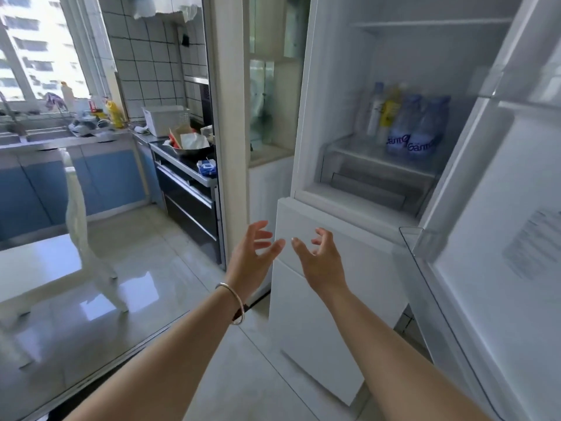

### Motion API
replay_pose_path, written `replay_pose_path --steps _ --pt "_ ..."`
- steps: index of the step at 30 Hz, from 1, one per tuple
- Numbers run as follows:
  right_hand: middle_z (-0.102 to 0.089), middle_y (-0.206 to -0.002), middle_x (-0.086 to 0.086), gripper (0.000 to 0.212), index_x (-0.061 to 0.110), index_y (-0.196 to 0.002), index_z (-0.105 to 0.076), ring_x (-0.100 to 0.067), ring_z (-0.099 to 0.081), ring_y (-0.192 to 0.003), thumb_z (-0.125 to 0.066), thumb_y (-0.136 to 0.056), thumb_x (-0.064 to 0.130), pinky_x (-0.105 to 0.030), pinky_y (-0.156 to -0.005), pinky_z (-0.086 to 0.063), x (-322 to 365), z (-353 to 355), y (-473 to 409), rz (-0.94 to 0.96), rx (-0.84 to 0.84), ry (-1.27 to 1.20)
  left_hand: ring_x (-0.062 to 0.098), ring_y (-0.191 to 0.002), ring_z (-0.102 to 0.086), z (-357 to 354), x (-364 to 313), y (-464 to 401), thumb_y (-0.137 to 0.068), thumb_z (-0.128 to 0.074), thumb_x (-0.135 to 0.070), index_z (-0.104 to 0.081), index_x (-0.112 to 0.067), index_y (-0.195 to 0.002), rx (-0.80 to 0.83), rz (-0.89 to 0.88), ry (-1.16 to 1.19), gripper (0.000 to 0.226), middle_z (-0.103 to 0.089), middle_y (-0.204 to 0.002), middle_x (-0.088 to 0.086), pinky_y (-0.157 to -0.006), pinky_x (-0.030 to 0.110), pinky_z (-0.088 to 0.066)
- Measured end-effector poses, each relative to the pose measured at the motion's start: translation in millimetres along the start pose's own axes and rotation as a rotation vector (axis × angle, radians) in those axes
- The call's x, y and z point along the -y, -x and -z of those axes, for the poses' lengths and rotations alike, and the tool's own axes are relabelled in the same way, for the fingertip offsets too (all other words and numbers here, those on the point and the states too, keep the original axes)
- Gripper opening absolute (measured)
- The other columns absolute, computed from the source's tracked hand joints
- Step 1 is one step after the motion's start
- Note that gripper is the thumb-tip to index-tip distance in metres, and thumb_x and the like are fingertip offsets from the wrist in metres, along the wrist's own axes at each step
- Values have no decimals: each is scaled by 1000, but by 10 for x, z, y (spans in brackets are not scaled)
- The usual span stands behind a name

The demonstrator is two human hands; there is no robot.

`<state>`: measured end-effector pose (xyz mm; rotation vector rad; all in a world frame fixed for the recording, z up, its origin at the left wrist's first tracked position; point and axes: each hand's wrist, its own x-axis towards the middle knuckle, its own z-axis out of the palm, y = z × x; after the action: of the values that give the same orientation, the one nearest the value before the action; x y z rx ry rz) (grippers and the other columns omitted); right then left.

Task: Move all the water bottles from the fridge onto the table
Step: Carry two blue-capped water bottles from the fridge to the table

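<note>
Now reach step: left hand (pixel 253 253) and right hand (pixel 318 256) empty, fingers spread, below open fridge (pixel 379 202). Water bottles (pixel 417 129) on fridge shelf; next, grasp one.

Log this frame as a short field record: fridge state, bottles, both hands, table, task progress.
fridge: door swung open to the right, interior lit
bottles: two blue-labelled water bottles stand together on the shelf, with a white bottle and a yellow bottle left of them; image blurred, exact count uncertain
left hand: raised, fingers spread, holding nothing, bangle on wrist
right hand: raised, fingers loosely curled, holding nothing
table: white, lower left, partly visible, no bottles on the visible part
progress: no bottle in hand yet
</note>
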<state>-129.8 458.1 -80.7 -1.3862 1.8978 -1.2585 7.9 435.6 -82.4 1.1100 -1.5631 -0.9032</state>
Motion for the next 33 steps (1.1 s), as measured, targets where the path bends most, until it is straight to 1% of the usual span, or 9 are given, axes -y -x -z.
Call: replay_pose_path --steps 4,7,11,17,19,25,29,31,33 --pt "-46 -136 -3 69 19 -140 -29 -21 -50 -120 -52 -85 54 -39 -98 -43 -61 -81 -572 -27 -66 19 12 -101 -56 -167 189 -701 -85 -63 -28 -44 -19 -129 75 -22 45 48 -55 -115 0 -62 7 -48" --pt "-45 -138 -1 69 21 -140 -28 -21 -49 -121 -51 -85 54 -39 -98 -42 -105 -142 -1031 -42 -129 46 13 -99 -56 -333 364 -1270 -87 -61 -27 -43 -17 -130 135 -42 85 47 -56 -114 3 -62 4 -47" --pt "-44 -139 0 67 22 -141 -28 -21 -49 -122 -52 -86 52 -41 -100 -42 -129 -166 -1675 -93 -214 49 16 -99 -60 -563 588 -2081 -87 -62 -29 -46 -22 -125 226 -50 131 42 -59 -112 2 -66 11 -45" --pt "-48 -132 4 66 26 -139 -31 -16 -52 -115 -56 -83 52 -39 -98 -43 -153 -74 -2536 -180 -419 1 13 -94 -60 -1012 580 -3196 -89 -61 -26 -48 -27 -119 386 -103 167 33 -60 -105 -1 -61 7 -44" --pt "-49 -128 6 65 26 -138 -33 -15 -53 -111 -57 -83 51 -35 -94 -44 -214 -29 -2747 -197 -479 -6 12 -90 -58 -1241 609 -3453 -89 -60 -25 -48 -20 -124 438 -110 187 37 -59 -102 -2 -64 8 -43" --pt "-55 -121 1 55 21 -134 -39 -14 -57 -104 -62 -86 35 -33 -92 -45 -339 304 -3355 -104 -660 -28 7 -89 -60 -1906 685 -4002 -87 -64 -26 -50 -18 -122 562 -117 225 39 -62 -110 1 -84 29 -51" --pt "-56 -124 1 58 23 -137 -38 -15 -55 -110 -61 -86 37 -30 -93 -43 -462 741 -3936 -43 -714 65 6 -84 -58 -2464 496 -4429 -86 -65 -25 -49 -27 -121 597 -167 237 38 -60 -107 -3 -67 17 -48" --pt "-57 -124 0 58 20 -138 -37 -16 -54 -113 -61 -86 34 -27 -92 -41 -562 976 -4217 -64 -755 43 11 -81 -57 -2751 407 -4605 -85 -66 -18 -47 -29 -114 596 -157 309 36 -58 -99 -3 -64 18 -47" --pt "-56 -124 -3 55 16 -135 -40 -19 -54 -115 -62 -86 28 -31 -95 -42 -664 1194 -4460 -55 -825 22 12 -79 -57 -2989 261 -4816 -85 -65 -15 -46 -27 -111 591 -130 368 34 -57 -94 -6 -63 24 -48"
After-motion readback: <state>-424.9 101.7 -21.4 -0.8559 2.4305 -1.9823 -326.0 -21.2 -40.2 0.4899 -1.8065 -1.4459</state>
